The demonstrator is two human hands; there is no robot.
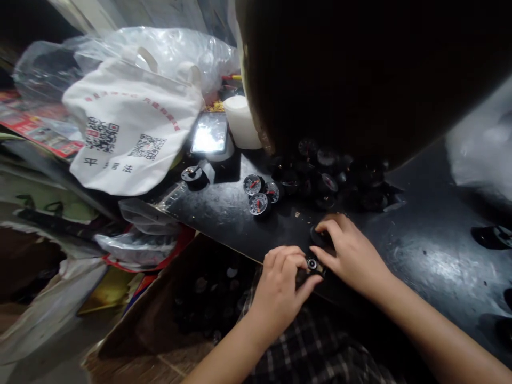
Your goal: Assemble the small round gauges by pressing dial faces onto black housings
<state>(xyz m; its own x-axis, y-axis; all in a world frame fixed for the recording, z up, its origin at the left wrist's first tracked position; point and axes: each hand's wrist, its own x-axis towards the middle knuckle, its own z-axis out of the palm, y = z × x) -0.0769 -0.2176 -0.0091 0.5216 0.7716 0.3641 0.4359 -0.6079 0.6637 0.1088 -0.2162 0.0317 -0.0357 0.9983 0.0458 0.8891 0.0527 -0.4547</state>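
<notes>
My left hand [282, 277] is closed at the table's edge, thumb and fingers around a small black part with a silver ring [312, 264] at its centre. Just right of it, my right hand [350, 250] curls its thumb and fingers about a dark round piece [318, 234], which looks like a gauge body; its far side is in shadow. Beyond the hands stand small dial gauges with red needles, one in front [258, 204] and two close behind it. Farther right, a heap of similar gauges [328, 181] lies in shadow.
A lit phone [209, 133] leans by a white cylinder [242, 122]. An upturned black housing [194, 177] stands near a white tote bag [132, 122]. Below the table edge is a cardboard box [140, 341] of dark parts. A large dark shape [360, 69] hangs overhead.
</notes>
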